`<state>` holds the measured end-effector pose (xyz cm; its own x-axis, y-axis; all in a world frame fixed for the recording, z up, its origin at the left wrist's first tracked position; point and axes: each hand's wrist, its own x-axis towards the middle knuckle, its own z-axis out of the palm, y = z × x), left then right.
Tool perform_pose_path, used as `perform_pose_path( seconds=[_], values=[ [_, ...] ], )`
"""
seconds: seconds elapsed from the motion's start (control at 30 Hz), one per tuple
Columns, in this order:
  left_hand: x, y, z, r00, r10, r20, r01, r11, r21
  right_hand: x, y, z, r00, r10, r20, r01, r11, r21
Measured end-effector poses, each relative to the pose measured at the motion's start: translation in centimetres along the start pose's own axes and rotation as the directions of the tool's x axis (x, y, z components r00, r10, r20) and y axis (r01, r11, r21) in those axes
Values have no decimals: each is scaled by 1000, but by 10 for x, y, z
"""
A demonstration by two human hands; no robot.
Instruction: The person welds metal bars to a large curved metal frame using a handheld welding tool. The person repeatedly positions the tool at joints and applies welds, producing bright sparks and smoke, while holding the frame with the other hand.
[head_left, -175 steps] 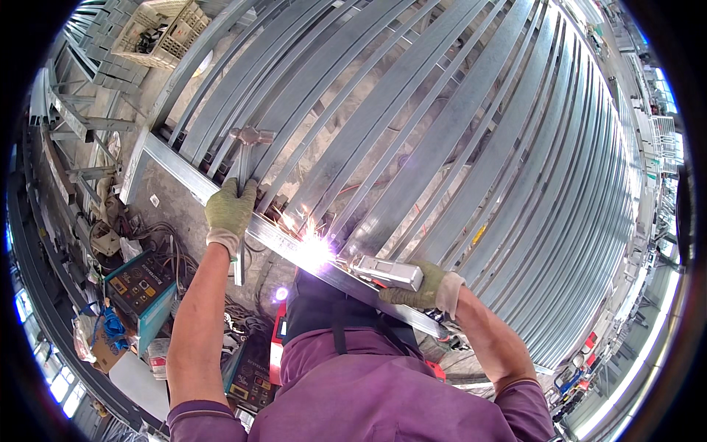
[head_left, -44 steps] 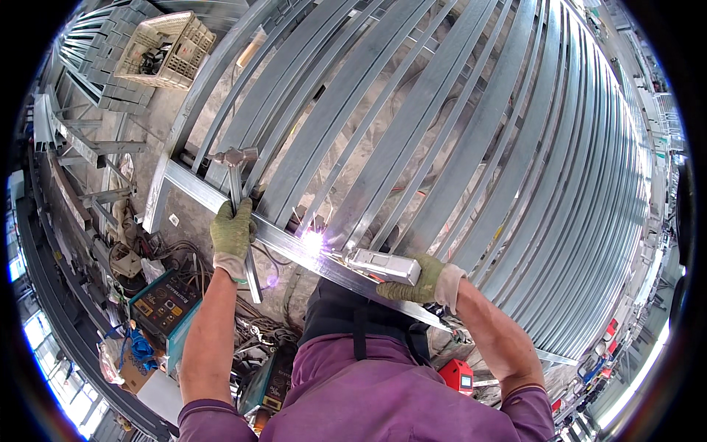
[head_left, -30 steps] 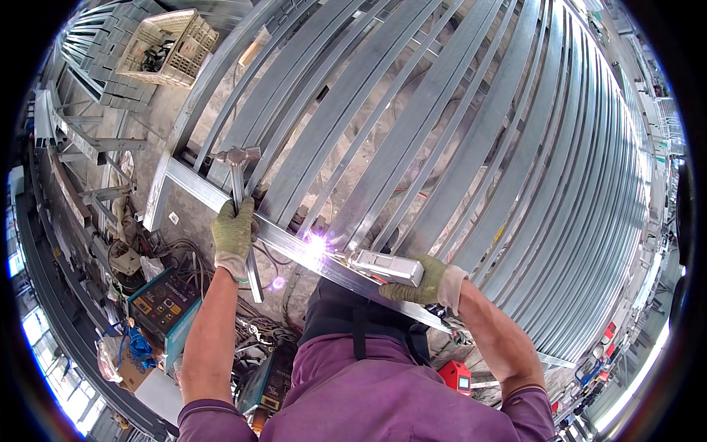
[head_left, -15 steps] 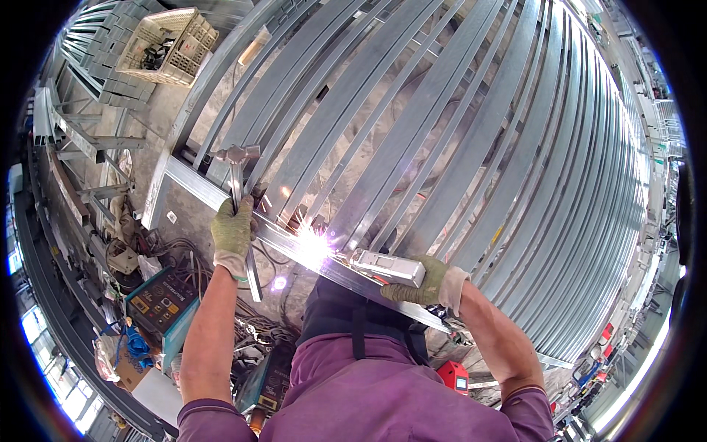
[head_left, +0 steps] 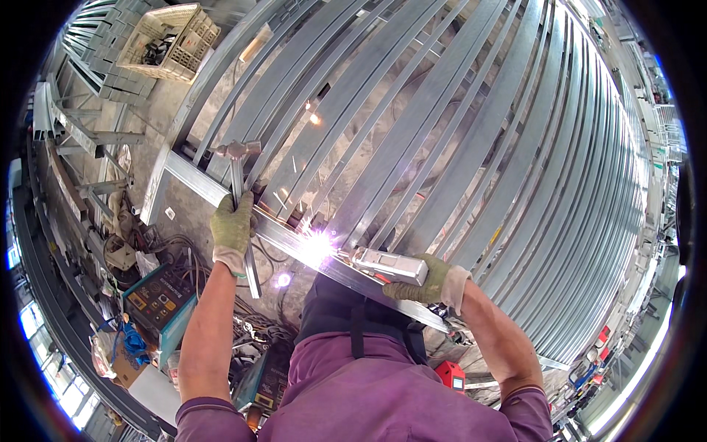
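My left hand (head_left: pixel 233 228), in a green glove with a pale cuff, is closed around a hammer (head_left: pixel 237 171). The hammer's head points away from me, and its metal handle runs down past the near side of the frame's edge bar (head_left: pixel 193 180). My right hand (head_left: pixel 426 281), gloved the same way, grips a boxy silver welding torch (head_left: pixel 389 266) from its right end. At the torch's left end a white-violet welding arc (head_left: pixel 319 247) glares on the edge bar. The glare hides the joint and the torch tip. Sparks fly up and left from it.
Long grey steel tubes (head_left: pixel 442 103) lie in rows beyond the bar, with gaps between them. A beige plastic crate (head_left: pixel 171 44) stands far left. Welding machines (head_left: pixel 163 298) and tangled cables (head_left: pixel 193 254) lie at left. A red box (head_left: pixel 451 374) sits near my right side.
The arc's glare has shifted very slightly right along the bar, and sparks now reach farther up and left. Both hands keep their grips and have hardly moved.
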<state>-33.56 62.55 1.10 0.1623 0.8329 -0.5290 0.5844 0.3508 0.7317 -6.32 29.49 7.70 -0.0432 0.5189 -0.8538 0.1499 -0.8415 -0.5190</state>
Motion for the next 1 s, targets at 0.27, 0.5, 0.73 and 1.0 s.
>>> perform_pose_path(
  seconds=[0.27, 0.5, 0.73, 1.0],
  values=[
    [1, -1, 0, 1000, -12, -1, 12, 1000, -24, -8, -9, -2, 1000, -8, -14, 9, 1000, 29],
    [5, -9, -1, 1000, -5, -8, 5, 1000, -9, -9, -8, -4, 1000, -15, 13, 15, 1000, 2],
    [2, -4, 0, 1000, -12, -18, 12, 1000, 7, -5, 4, -2, 998, -62, 10, 62, 998, -8],
    [0, -2, 1, 1000, -19, -15, 19, 1000, 3, -5, 14, -1, 998, -61, -6, 61, 998, -28]
  ],
)
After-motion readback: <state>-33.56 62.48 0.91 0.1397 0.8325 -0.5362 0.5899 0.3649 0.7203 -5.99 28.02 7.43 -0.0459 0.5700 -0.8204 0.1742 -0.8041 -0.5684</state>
